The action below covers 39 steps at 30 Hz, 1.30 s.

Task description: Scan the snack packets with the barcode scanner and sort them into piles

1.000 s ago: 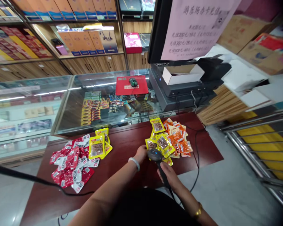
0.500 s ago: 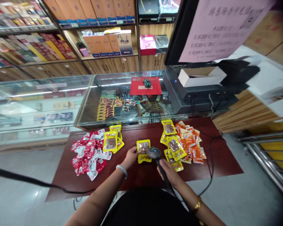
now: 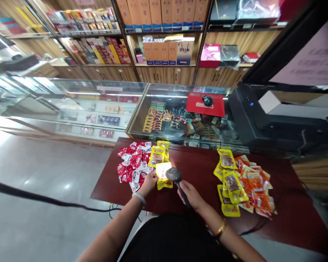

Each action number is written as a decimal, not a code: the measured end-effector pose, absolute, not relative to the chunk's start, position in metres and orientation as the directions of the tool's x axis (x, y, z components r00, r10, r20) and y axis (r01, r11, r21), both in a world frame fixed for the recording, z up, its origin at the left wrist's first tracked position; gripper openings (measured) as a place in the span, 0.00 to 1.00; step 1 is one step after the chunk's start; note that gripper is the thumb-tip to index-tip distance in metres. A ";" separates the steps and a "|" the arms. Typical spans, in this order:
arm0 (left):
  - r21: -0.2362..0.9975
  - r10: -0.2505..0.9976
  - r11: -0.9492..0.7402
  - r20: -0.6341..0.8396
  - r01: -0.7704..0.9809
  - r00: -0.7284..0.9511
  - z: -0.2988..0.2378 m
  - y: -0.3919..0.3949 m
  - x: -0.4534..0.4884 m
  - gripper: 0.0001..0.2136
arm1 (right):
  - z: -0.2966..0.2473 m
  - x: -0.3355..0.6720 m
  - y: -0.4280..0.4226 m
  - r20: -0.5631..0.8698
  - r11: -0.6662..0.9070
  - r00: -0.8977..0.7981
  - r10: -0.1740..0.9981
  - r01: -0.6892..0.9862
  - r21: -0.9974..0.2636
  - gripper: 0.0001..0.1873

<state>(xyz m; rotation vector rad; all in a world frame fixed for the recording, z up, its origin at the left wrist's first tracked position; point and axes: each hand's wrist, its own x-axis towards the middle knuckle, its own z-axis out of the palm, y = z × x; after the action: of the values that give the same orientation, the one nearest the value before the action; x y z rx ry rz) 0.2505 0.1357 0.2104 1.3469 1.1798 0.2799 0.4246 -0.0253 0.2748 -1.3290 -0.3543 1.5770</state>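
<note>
My left hand [image 3: 149,182] pinches the left edge of a yellow snack packet [image 3: 164,183], whose upper part is lit white by the scanner. In my right hand [image 3: 190,194] is a black barcode scanner [image 3: 174,174], gripped by its handle, its head over the packet's right side. Just behind the held packet lies a small pile of yellow packets [image 3: 156,155]. Red and white packets [image 3: 132,165] are heaped left of my left hand. Further right, more yellow packets [image 3: 233,186] overlap a heap of orange packets [image 3: 255,183].
Everything lies on a dark red tabletop [image 3: 198,160]. Beyond it stands a glass display case [image 3: 142,120] with a red mat [image 3: 194,103] and a mouse [image 3: 207,100] on top. A dark machine [image 3: 247,120] carrying a white open box [image 3: 295,105] stands at right. A black cable [image 3: 57,202] crosses at left.
My view has turned left. Both hands have moved left over the table with the packet and scanner, close to the yellow pile. A bright light now falls on the packet.
</note>
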 end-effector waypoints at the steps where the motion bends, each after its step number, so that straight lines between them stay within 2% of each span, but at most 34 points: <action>1: 0.853 0.742 0.303 -0.491 0.425 0.456 0.211 0.138 0.245 0.05 | 0.274 0.421 -0.023 -0.571 -0.460 0.099 0.815 -0.489 -0.741 0.28; 4: 0.862 0.759 0.324 -0.483 0.389 0.436 0.207 0.146 0.231 0.11 | 0.272 0.414 -0.019 -0.581 -0.479 0.094 0.808 -0.468 -0.742 0.28; 10: 0.712 0.883 0.188 -0.424 0.676 0.201 0.205 0.162 0.213 0.10 | 0.271 0.410 -0.023 -0.595 -0.498 0.096 0.798 -0.452 -0.740 0.30; 16: 0.662 0.939 0.167 -0.332 0.731 0.086 0.210 0.153 0.223 0.18 | 0.269 0.417 -0.039 -0.602 -0.483 0.140 0.786 -0.468 -0.740 0.30; 21: 0.604 0.965 0.019 -0.220 0.797 0.143 0.204 0.132 0.234 0.15 | 0.268 0.434 -0.062 -0.598 -0.440 0.207 0.774 -0.503 -0.744 0.27; 26: 0.504 0.967 -0.229 0.019 0.833 0.255 0.211 0.109 0.260 0.13 | 0.268 0.457 -0.091 -0.614 -0.393 0.282 0.737 -0.560 -0.730 0.28; 28: 0.506 0.942 -0.316 0.069 0.803 0.327 0.216 0.099 0.282 0.12 | 0.267 0.467 -0.104 -0.624 -0.375 0.312 0.716 -0.582 -0.721 0.29; 31: 0.614 0.857 -0.405 -0.003 0.677 0.515 0.221 0.081 0.327 0.09 | 0.266 0.481 -0.124 -0.638 -0.345 0.360 0.681 -0.611 -0.713 0.29; 33: 0.726 0.772 -0.375 -0.099 0.576 0.628 0.221 0.066 0.366 0.08 | 0.265 0.489 -0.137 -0.644 -0.323 0.392 0.657 -0.627 -0.709 0.30; 36: 0.849 0.655 -0.173 -0.279 0.499 0.702 0.218 0.037 0.426 0.10 | 0.265 0.501 -0.159 -0.652 -0.288 0.440 0.617 -0.645 -0.708 0.31; 39: 0.838 0.496 0.128 -0.518 0.531 0.697 0.215 0.006 0.477 0.16 | 0.267 0.511 -0.180 -0.658 -0.252 0.490 0.572 -0.658 -0.710 0.33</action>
<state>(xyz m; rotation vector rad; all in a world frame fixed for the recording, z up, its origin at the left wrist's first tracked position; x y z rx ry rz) 0.4775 0.0057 0.2145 1.5041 0.8859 -0.0310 0.5112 -0.1804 0.2665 -1.4089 0.0814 1.1622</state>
